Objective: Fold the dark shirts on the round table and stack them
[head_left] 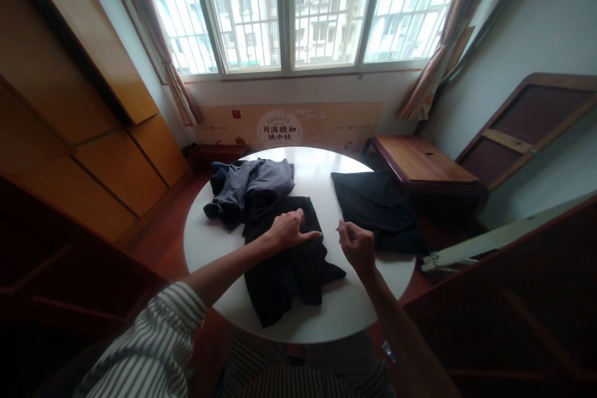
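A black garment (284, 280), which looks like shorts, lies spread and uneven on a round white table (298, 327). My left hand (291, 230) rests over its upper part, thumb stretched to the right and apart from the bent fingers. To the right of the garment, above bare tabletop, my right hand (357, 242) is closed with its fingertips together; no cloth shows in it. A flat, folded-looking black garment (377, 208) lies just beyond that hand at the table's right edge. At the back left is a loose heap of grey and dark clothes (256, 183).
A low wooden table (422, 158) stands behind on the right, near a framed panel (527, 127) leaning on the wall. Orange-brown cabinets (116, 168) line the left. Dark wooden furniture (527, 298) flanks me at right. Barred windows (326, 6) are ahead.
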